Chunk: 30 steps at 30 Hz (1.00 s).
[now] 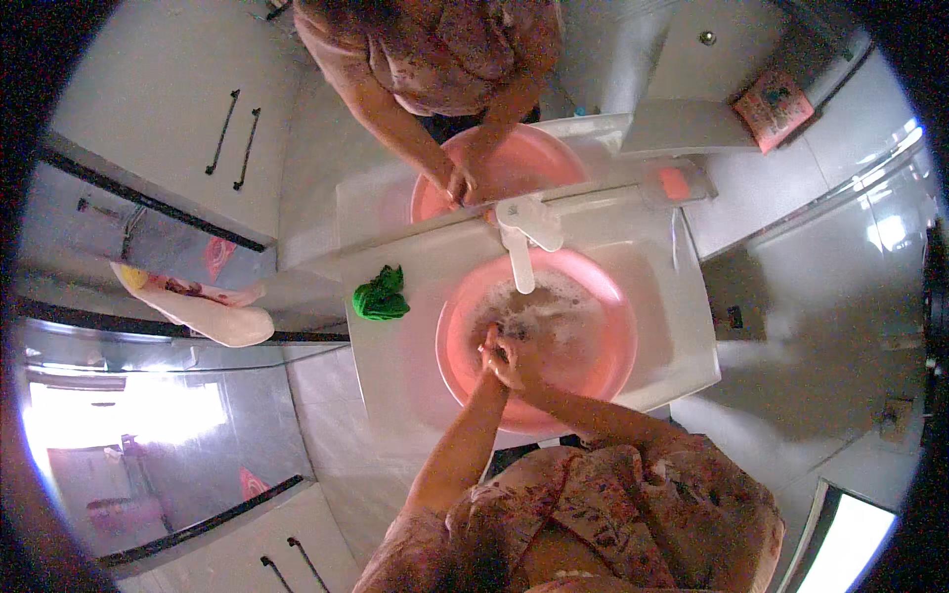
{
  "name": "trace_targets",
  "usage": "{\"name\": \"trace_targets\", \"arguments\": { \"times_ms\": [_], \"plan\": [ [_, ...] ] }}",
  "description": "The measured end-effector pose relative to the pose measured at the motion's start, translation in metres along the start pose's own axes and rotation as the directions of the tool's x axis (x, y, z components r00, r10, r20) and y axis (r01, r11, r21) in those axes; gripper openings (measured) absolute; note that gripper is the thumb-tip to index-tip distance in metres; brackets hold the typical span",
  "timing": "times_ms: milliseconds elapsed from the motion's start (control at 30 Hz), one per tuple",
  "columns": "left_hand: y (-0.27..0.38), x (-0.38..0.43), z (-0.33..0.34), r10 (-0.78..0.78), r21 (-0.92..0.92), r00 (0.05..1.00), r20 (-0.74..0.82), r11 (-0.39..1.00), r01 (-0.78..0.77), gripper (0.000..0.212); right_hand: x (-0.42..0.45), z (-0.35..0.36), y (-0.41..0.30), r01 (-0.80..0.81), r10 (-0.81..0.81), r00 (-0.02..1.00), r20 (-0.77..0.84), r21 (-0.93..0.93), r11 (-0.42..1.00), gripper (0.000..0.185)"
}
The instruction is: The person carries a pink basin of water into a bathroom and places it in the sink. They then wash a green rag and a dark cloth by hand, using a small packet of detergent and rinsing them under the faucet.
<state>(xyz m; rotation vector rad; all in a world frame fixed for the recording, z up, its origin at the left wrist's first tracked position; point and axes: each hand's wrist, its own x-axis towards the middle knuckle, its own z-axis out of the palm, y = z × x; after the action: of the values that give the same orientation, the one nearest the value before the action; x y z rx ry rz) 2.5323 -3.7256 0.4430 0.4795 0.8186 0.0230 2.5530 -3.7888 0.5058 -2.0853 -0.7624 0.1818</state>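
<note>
Both of my hands meet over the left part of a pink plastic basin (626,326), which holds cloudy, foamy water. My left hand (495,357) and my right hand (519,365) are pressed together, fingers overlapping. Whether something small lies between them cannot be made out. The basin stands in a white washbasin (667,296). Over its far rim reaches the spout of a white faucet (523,267). A crumpled green cloth (381,295) lies on the counter to the left of the basin.
A mirror behind the faucet reflects my arms and the basin. A soap dish with a pink piece (674,183) is at the back right. A pink packet (773,111) stands at the upper right. On the left are a white, elongated object (222,319) and cabinets with dark handles (222,132).
</note>
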Motion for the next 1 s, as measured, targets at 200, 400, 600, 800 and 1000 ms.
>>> {"name": "trace_targets", "arguments": {
  "times_ms": [200, 400, 600, 800, 1000],
  "plan": [
    [-0.019, 0.005, 0.009, 0.088, 0.089, 0.996, -0.011, 0.992, -0.086, 0.04, 0.058, 0.008, 0.077, -0.413, 0.424, 0.905, -0.04, -0.326, 0.851, 0.033],
    [-0.014, 0.004, -0.004, 0.441, 0.331, 0.889, 0.127, 0.826, -0.457, 0.038, 0.003, 0.008, -0.002, -0.343, 0.343, 0.939, -0.02, -0.134, 0.93, 0.04],
    [0.018, -0.019, 0.05, 0.157, 0.622, 0.986, -0.054, 0.778, -0.09, 0.042, 0.053, -0.027, 0.095, -0.369, 0.333, 0.926, -0.18, -0.241, 0.897, 0.029],
    [0.032, 0.014, -0.018, 0.569, 0.847, 0.812, 0.131, 0.362, -0.39, 0.055, 0.035, -0.066, 0.106, -0.05, 0.012, 0.993, -0.116, -0.33, 0.943, 0.023],
    [0.018, -0.019, -0.001, 0.536, 0.883, 0.776, 0.332, -0.465, -0.057, 0.056, 0.048, -0.069, 0.103, -0.014, 0.036, 0.998, 0.055, -0.36, 0.933, 0.037]
  ]
}}
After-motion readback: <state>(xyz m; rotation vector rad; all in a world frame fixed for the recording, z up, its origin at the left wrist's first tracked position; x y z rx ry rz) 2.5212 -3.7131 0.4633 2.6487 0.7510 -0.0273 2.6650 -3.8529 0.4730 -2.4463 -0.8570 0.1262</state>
